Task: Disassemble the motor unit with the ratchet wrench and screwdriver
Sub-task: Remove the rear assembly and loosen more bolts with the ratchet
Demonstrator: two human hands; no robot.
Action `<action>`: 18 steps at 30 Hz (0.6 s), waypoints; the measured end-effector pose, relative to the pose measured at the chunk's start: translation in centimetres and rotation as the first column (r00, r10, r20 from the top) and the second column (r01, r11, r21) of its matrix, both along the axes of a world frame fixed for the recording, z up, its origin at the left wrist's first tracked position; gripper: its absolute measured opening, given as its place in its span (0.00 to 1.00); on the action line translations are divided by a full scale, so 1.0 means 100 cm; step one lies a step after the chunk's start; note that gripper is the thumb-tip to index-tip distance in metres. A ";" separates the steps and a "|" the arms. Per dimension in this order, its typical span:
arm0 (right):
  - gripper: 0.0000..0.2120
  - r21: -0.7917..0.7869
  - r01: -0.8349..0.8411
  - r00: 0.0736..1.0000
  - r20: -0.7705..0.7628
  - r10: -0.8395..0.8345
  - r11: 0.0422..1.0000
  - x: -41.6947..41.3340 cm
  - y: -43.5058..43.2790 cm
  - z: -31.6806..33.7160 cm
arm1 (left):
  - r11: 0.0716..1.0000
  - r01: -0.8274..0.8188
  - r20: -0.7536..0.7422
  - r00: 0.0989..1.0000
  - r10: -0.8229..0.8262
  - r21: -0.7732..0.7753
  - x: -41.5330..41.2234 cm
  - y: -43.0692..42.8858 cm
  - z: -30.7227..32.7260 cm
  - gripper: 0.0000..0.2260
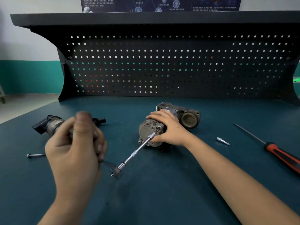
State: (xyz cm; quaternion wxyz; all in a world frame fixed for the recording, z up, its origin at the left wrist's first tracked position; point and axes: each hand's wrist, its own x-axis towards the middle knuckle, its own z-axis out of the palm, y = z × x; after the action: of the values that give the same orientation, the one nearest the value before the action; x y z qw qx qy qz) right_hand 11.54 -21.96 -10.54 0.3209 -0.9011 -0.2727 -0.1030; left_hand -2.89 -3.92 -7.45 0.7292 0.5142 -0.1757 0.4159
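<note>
The grey metal motor unit (186,116) lies on its side in the middle of the bench, its round end cap (146,129) facing me. My right hand (167,127) is clamped over the unit's body just behind that cap. My left hand (76,146) is closed around the handle of the ratchet wrench (117,172), which is mostly hidden in the fist. A long chrome extension (138,151) runs from the ratchet head up to a screw at the cap's upper right rim. The red and black screwdriver (280,155) lies at the right, untouched.
A removed cylindrical part (48,124) with a black connector lies at the left, partly behind my left hand. A long bolt (35,155) rests near it. A loose chrome bit socket (223,141) sits right of the motor. A black pegboard (162,65) closes the bench's back.
</note>
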 end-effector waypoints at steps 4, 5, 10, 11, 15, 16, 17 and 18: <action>0.33 -0.009 0.003 1.000 0.007 -0.003 1.000 -0.001 0.000 0.001 | 0.991 -0.035 0.131 0.991 0.018 0.132 -0.010 -0.016 -0.009 0.16; 0.33 -0.011 0.004 1.000 0.008 -0.004 1.000 -0.001 0.000 0.001 | 0.986 -0.039 0.162 0.987 0.013 0.159 -0.012 -0.019 -0.011 0.15; 0.33 -0.048 0.005 1.000 0.026 -0.003 0.999 -0.001 0.000 0.002 | 0.955 -0.070 0.266 0.964 -0.009 0.287 -0.018 -0.029 -0.010 0.15; 0.33 -0.051 0.005 1.000 0.025 -0.004 0.999 -0.001 0.001 0.003 | 0.954 -0.070 0.249 0.969 -0.005 0.291 -0.018 -0.032 -0.008 0.15; 0.34 -0.058 0.006 1.000 0.017 -0.005 0.998 -0.001 0.001 0.003 | 0.979 -0.037 0.210 0.978 -0.007 0.203 -0.018 -0.040 -0.006 0.15; 0.34 -0.060 0.003 1.000 0.016 -0.002 0.998 -0.001 0.000 0.003 | 0.986 -0.010 0.169 0.985 -0.019 0.165 -0.015 -0.035 -0.008 0.18; 0.34 -0.059 -0.002 1.000 0.009 0.003 0.998 -0.001 0.000 0.003 | 0.988 0.025 0.097 0.994 -0.039 0.149 -0.012 -0.027 -0.011 0.21; 0.34 -0.050 -0.007 1.000 0.002 0.007 0.999 -0.002 -0.001 0.002 | 0.991 0.045 0.030 0.998 -0.050 0.130 -0.008 -0.017 -0.017 0.23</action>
State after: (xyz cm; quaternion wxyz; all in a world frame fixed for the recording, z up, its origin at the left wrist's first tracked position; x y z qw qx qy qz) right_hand 11.38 -22.04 -10.30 0.2983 -0.9079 -0.2786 -0.0959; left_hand -3.65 -5.62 -9.10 0.7011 0.5489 -0.2265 0.3947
